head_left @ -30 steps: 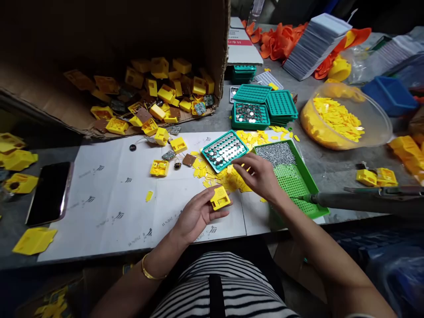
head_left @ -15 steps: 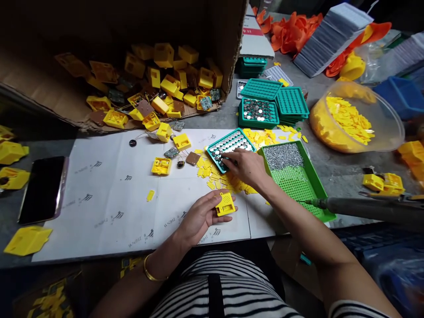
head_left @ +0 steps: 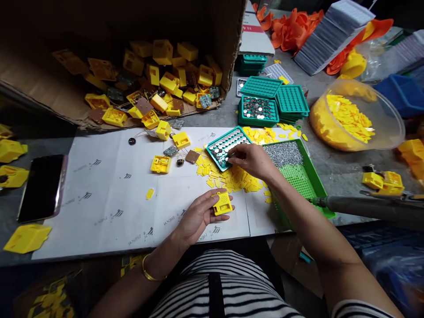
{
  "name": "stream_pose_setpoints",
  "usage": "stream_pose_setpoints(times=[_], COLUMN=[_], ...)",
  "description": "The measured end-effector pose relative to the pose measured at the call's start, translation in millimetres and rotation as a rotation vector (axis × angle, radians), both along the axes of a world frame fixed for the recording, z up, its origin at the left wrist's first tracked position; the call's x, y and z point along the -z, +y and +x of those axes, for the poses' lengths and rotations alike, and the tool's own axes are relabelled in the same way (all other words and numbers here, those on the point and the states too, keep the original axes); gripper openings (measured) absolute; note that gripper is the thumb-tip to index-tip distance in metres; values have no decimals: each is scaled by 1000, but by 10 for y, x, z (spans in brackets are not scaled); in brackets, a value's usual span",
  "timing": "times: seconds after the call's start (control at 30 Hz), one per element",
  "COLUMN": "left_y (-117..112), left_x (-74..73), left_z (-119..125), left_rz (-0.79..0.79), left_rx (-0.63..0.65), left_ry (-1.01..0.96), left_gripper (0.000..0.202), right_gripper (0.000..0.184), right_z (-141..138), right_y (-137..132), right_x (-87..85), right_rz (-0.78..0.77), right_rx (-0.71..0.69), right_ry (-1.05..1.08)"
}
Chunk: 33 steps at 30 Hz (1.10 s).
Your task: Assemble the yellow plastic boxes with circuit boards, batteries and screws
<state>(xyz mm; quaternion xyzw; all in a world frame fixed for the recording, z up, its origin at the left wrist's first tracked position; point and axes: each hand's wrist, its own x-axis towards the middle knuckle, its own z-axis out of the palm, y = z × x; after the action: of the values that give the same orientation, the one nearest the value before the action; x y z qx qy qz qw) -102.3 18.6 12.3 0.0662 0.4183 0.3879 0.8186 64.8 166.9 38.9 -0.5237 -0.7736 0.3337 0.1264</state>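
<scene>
My left hand holds a small yellow plastic case, thumb on top and fingers beneath. The case's upper face has a patch of small holes and a rectangular recess. Over the teal tray, my right hand has its fingers bent together, the tips down among the silvery button cells. Whatever is between those fingertips is too small to make out. Loose flat yellow pieces lie under and beside the right hand.
A cardboard box of yellow cases stands at the back left. To the right are a green tray of small metal parts, stacked teal trays and a clear bowl. A phone lies at the left.
My right hand has shifted slightly right across the button cell tray, its fingers curled more. The left hand keeps the yellow case in nearly the same place.
</scene>
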Motion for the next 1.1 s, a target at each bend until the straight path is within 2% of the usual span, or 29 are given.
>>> stream_pose_setpoints(times=[0.07,0.23,0.33,0.4,0.47,0.53,0.6,0.63,0.8,0.93,1.1], left_y=[3,6,11,18,26,34,38,38,6,-29,-44], left_x=[-7,-28,-30,-19,-1,18,30,32,13,-12,-7], left_z=[-3,-29,-39,-40,-39,-38,-32,-26,52,141,259], left_rz=[7,14,7,14,25,25,25,31,92,107,121], left_rx=[0,-8,-40,-95,-174,-253,-307,-320,-439,-527,-559], left_ry=[3,21,44,63,70,64,50,41,70,35,-43], left_gripper=[31,33,34,34,33,31,31,31,28,24,24], right_gripper=[20,16,15,15,14,13,12,12,17,18,13], right_z=[-41,-155,-211,-225,-214,-189,-166,-159,-175,-207,-242], right_y=[15,65,73,38,-61,-237,-464,-580,-954,-1036,-1129], right_x=[-14,-87,-128,-145,-154,-150,-133,-119,-39,18,84], right_rz=[39,94,147,169,142,71,23,28,164,239,263], right_rx=[-50,-229,-252,-211,-154,-122,-131,-148,-159,-108,1], right_ry=[-110,-303,-444,-478,-351,-96,107,136,-6,-41,-53])
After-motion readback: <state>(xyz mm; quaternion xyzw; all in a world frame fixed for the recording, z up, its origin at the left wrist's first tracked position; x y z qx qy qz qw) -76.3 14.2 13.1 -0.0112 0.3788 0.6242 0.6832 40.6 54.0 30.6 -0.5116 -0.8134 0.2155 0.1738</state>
